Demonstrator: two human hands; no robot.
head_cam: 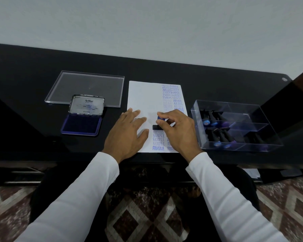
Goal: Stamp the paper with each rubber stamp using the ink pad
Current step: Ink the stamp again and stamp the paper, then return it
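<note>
A white sheet of paper (143,96) lies on the black desk, with blue stamped words down its right side and near its lower edge. My right hand (177,130) grips a black rubber stamp (157,126) with a blue top, its base down on the paper's middle. My left hand (128,133) rests flat on the paper's left part, fingers spread. The open ink pad (81,126), blue pad showing and metal lid raised, sits left of the paper.
A clear plastic box (234,126) with several black stamps in compartments stands right of the paper. Its clear lid (87,86) lies flat behind the ink pad. The desk's front edge (77,159) runs just below my wrists; patterned floor lies beneath.
</note>
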